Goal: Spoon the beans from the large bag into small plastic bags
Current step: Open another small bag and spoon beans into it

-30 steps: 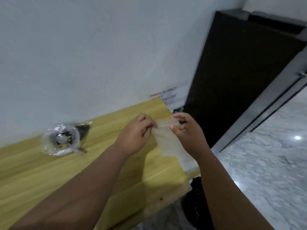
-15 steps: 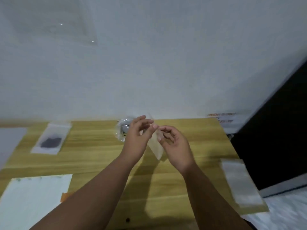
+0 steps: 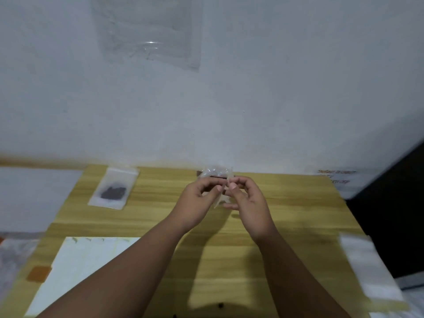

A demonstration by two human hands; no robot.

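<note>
My left hand (image 3: pixel 197 200) and my right hand (image 3: pixel 249 200) meet above the middle of the wooden table (image 3: pixel 298 214). Both pinch the top edge of one small empty clear plastic bag (image 3: pixel 222 198), which hangs between the fingers and is mostly hidden by them. Just behind the hands, against the wall, lies the crumpled large clear bag (image 3: pixel 213 172) with dark beans in it. A small bag (image 3: pixel 113 188) holding a dark heap of beans lies flat at the back left. No spoon shows.
A stack of empty small bags (image 3: pixel 367 269) lies at the table's right edge. A white sheet (image 3: pixel 80 271) covers the near left of the table, with an orange tape piece (image 3: pixel 37 273) beside it. A clear plastic sleeve (image 3: pixel 149 31) hangs on the white wall. A dark door is at right.
The view has swung left from the table's right end to its middle. Both hands carried the small bag leftward and now hold it in front of the large bag, closer together.
</note>
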